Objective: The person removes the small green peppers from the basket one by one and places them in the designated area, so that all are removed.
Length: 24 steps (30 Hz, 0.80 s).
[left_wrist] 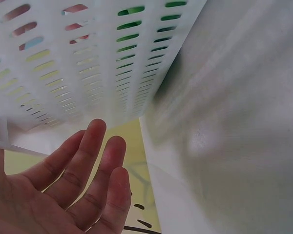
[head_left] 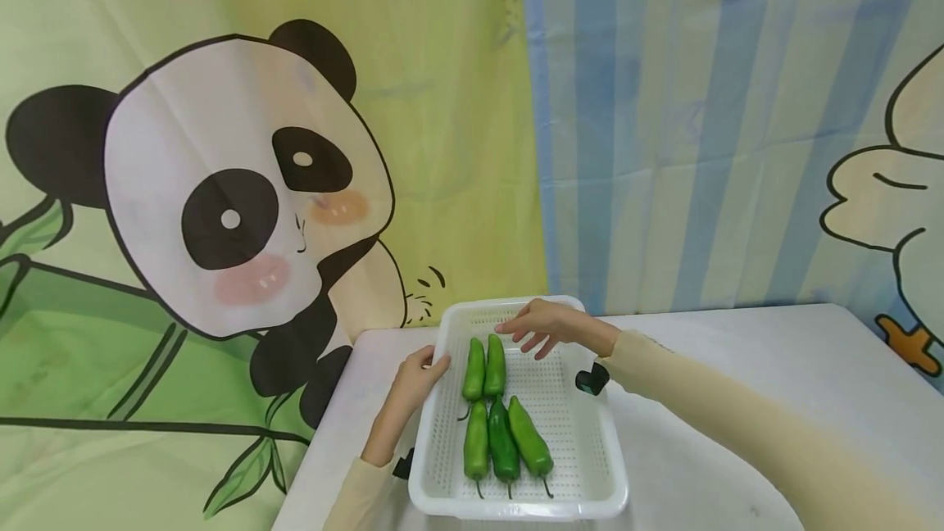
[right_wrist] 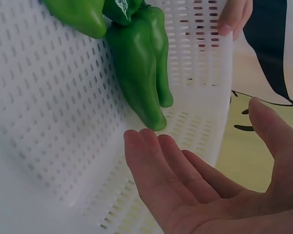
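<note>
A white perforated plastic basket (head_left: pixel 519 508) lies on the table with several green peppers in it. Two peppers (head_left: pixel 496 367) lie side by side toward its far end, and three more, a dark one (head_left: pixel 504 441) in the middle, form a row nearer me. My left hand (head_left: pixel 413 377) grips the basket's left rim, thumb over the edge and fingers along the outer wall. Above the far end of the basket is my right hand (head_left: pixel 549 324), fingers loosely extended and holding nothing. In the right wrist view its fingertips are close to the tip of a pepper (right_wrist: pixel 136 73).
The basket stands on a white-covered table (head_left: pixel 708 375), its surface stretching away to the right. Behind it hangs a printed curtain (head_left: pixel 472 146) with a panda at the left and blue stripes at the right. A dark wrist camera (head_left: pixel 592 379) sits by the right sleeve.
</note>
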### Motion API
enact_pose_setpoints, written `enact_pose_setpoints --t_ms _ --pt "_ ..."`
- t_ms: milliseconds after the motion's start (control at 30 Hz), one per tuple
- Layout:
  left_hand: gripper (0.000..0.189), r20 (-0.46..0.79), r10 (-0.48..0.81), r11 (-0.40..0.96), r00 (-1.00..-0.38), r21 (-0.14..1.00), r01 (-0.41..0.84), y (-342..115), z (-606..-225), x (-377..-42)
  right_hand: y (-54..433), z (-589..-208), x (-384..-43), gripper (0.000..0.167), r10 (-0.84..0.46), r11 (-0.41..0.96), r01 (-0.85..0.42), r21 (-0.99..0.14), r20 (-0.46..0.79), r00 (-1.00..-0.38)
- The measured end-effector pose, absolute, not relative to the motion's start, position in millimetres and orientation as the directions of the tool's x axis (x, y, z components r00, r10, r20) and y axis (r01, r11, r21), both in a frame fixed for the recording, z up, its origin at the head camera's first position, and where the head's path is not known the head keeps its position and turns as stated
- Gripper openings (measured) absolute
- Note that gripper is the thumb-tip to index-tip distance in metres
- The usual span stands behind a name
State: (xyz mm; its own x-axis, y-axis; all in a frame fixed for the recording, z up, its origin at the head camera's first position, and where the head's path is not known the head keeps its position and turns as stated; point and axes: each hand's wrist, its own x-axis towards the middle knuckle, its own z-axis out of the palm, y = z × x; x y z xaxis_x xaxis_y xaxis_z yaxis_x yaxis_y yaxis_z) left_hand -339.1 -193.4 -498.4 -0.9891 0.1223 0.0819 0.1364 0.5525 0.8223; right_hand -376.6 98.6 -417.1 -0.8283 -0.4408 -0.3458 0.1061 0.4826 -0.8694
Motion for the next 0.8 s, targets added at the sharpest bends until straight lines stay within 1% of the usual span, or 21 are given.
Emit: enact_pose_setpoints --t_ms 267,467,800 --pt "0.039 0.08 0.133 0.546 -0.988 0.826 0.14 -192.9 -498.0 -339.4 80.3 -429.5 -385.2 0.055 -0.406 0.509 0.128 -0.851 -0.369 -0.836" --pt "0.039 0.067 0.125 0.542 -0.99 0.831 0.125 -192.8 -497.5 -339.1 71.4 -440.8 -389.2 0.059 -0.356 0.546 0.143 -0.826 -0.383 -0.853" --pt "0.038 0.075 0.129 0.546 -0.989 0.827 0.134 -192.9 -498.9 -340.9 60.5 -451.1 -386.4 0.053 -0.275 0.614 0.158 -0.773 -0.396 -0.876"
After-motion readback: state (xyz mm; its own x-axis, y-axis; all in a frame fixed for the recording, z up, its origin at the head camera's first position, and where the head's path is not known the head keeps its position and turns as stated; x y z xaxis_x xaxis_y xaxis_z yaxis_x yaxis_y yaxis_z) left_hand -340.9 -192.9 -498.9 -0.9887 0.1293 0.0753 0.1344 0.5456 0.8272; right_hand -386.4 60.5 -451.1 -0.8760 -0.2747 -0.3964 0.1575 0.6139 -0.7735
